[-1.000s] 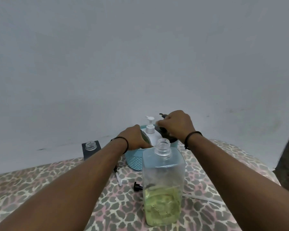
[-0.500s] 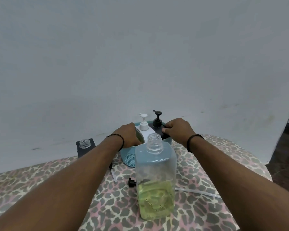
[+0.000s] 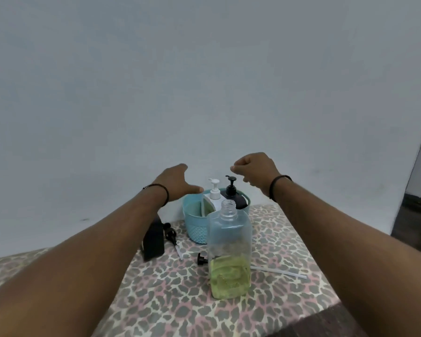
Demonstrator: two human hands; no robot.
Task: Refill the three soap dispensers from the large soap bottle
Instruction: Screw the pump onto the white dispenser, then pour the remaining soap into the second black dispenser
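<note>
Neither hand holds anything: the left hand (image 3: 178,182) hovers with relaxed, spread fingers above the left rim of the round light-blue perforated plastic basket (image 3: 195,227), and the right hand (image 3: 254,172) hangs loosely curled above its right side. Left of the basket stands a black rectangular dispenser (image 3: 153,242), a loose black pump (image 3: 171,237) beside it. Inside the basket sit a white pump dispenser (image 3: 213,195) and a black pump dispenser (image 3: 232,194). Just in front of the basket stands the large clear uncapped soap bottle (image 3: 229,254), holding green soap low down.
</note>
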